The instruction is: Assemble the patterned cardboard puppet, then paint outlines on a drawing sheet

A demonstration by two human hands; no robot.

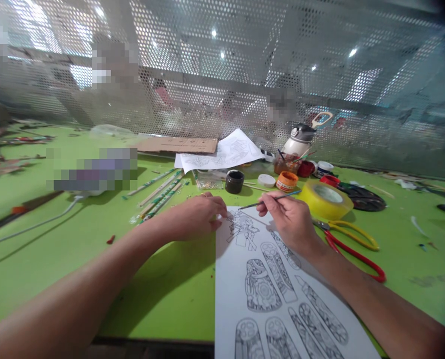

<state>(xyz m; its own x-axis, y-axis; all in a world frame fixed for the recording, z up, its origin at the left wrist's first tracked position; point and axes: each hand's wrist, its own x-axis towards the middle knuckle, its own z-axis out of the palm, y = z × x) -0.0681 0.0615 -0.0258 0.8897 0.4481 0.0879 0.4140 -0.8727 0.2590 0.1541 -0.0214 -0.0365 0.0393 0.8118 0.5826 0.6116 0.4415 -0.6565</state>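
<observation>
A white sheet (231, 279) printed with black line drawings lies in front of me and reaches past the lower edge of the view. My right hand (287, 217) pinches a thin paintbrush (254, 204), its tip over the figure drawn near the sheet's top left. Beside that figure, my left hand (198, 214) rests at the sheet's left edge with fingers bent and slightly apart, holding nothing. Just beyond the sheet stand an open jar of black paint (234, 182) and an open orange paint jar (287, 181), with a white lid (266, 180) between them.
Right of my right hand are a yellow tape roll (325, 199), scissors (351, 239) and a dark palette (362, 197). Farther back stand a bottle (299, 142), cardboard (177, 144) and another printed sheet (225, 154). Patterned sticks (160, 194) and a white cable (46, 224) lie leftward.
</observation>
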